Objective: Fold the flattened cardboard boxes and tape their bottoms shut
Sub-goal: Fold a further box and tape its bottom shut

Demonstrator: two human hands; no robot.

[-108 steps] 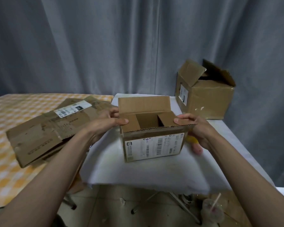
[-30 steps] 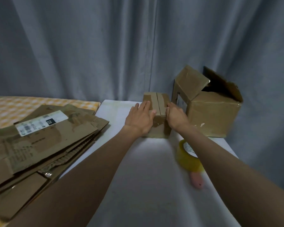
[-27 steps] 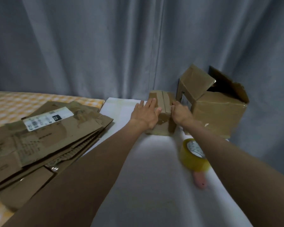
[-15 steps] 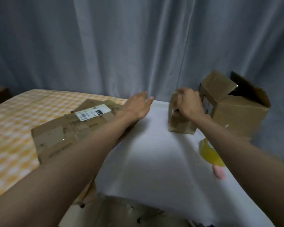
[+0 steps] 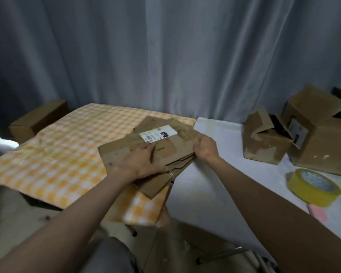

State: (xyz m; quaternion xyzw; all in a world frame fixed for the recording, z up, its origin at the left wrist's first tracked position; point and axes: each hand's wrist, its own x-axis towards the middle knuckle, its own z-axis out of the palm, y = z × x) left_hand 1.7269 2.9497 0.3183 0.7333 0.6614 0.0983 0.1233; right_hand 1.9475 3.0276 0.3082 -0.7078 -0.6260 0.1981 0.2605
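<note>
Now fetching the next blank; my left hand (image 5: 144, 164) lies flat on the flattened box stack (image 5: 156, 152) straddling both tabletops; right hand (image 5: 205, 147) grips its far edge; next, lift the top sheet clear.

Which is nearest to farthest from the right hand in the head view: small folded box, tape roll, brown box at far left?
From the right hand:
1. small folded box, on the white table to its right
2. tape roll, right and nearer the camera
3. brown box, far left beyond the checkered cloth

Brown flattened boxes (image 5: 156, 152) lie stacked, white label up, beside a folded small box (image 5: 264, 146).
</note>
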